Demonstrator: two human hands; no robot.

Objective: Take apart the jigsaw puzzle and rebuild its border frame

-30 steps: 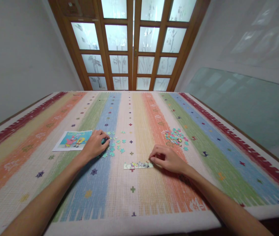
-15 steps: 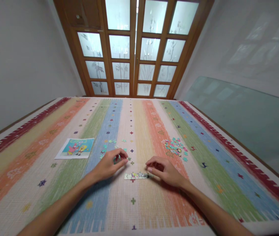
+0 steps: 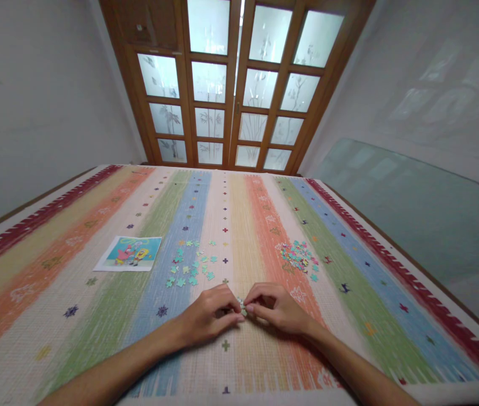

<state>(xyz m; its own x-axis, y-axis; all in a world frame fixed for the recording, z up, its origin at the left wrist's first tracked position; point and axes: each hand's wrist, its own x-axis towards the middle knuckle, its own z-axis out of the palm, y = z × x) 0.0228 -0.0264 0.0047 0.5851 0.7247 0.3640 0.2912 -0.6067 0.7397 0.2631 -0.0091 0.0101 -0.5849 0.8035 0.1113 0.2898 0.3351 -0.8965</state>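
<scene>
My left hand (image 3: 211, 314) and my right hand (image 3: 282, 309) meet fingertip to fingertip low in the middle of the head view. Between them shows a small part of a strip of joined jigsaw pieces (image 3: 242, 305), pale with a patterned edge. Each thumb and forefinger closes on the strip, and the fingers hide most of it. Beyond my left hand, loose teal jigsaw pieces (image 3: 192, 270) lie spread over the blue stripe. A heap of mixed jigsaw pieces (image 3: 298, 256) sits past my right hand, on the orange stripe.
A printed cartoon picture (image 3: 132, 254) lies flat at the left. The striped tablecloth (image 3: 245, 361) covers the table under everything. Wooden glass-paned doors (image 3: 231, 113) stand beyond the far edge, and a pale glass panel (image 3: 412, 220) leans along the right wall.
My left hand has moved right and toward me onto the jigsaw strip, uncovering loose pieces behind it. My right hand has come slightly closer, and both hands now close over the strip.
</scene>
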